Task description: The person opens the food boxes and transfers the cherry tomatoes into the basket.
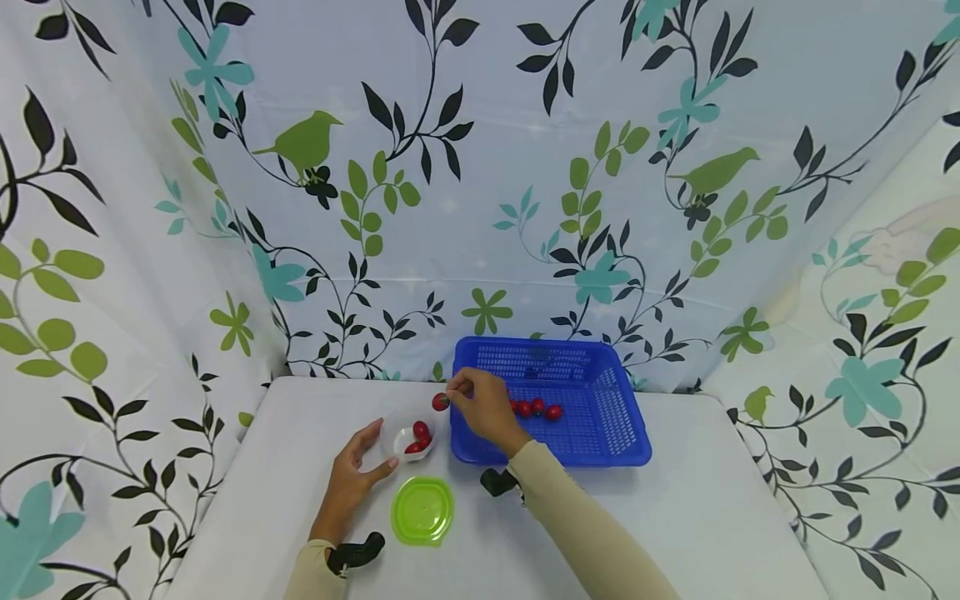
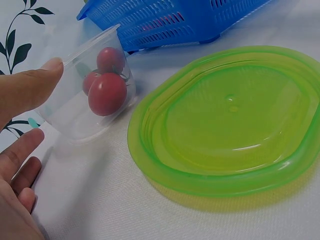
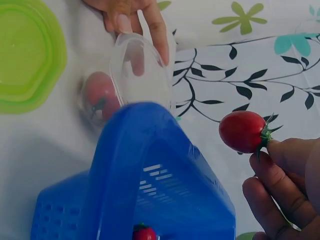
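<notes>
My right hand (image 1: 487, 408) pinches a red cherry tomato (image 3: 242, 131) by its green stem end, over the left edge of the blue basket (image 1: 633, 429). My left hand (image 1: 352, 475) holds a small clear plastic container (image 2: 75, 122) by its side, with the thumb at the rim. Inside that container lie several red cherry tomatoes (image 2: 107, 94). More cherry tomatoes (image 1: 553, 412) sit in a row on the basket floor, partly hidden by my right hand in the head view.
A green plastic lid (image 1: 422, 510) lies on the white table (image 1: 247, 517), in front of the container. Behind and at both sides hangs a patterned curtain (image 1: 480, 225) with leaves, flowers and birds. The basket stands at the table's back edge.
</notes>
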The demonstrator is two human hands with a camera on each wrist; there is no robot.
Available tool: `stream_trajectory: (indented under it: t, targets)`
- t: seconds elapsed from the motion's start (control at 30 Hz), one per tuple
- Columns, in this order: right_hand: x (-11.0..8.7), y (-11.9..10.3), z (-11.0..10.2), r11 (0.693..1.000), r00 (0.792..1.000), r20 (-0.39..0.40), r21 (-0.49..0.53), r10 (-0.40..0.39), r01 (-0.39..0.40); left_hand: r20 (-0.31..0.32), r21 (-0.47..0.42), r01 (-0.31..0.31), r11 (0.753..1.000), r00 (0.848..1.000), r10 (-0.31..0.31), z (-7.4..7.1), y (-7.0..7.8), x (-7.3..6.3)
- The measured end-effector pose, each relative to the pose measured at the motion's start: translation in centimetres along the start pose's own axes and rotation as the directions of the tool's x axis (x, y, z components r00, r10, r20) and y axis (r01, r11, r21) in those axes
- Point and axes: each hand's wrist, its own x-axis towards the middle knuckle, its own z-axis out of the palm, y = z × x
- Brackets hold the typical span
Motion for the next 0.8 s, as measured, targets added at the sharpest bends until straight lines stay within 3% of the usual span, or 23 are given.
stream_trajectory:
  t: [0.8]
  targets:
    - [-0.3, 4.6, -4.4, 0.997, 0.999, 0.007, -0.064, 0.037, -0.037, 0.004, 0.011, 0.003, 1.000, 1.000, -0.003, 0.1, 0.1, 0.2]
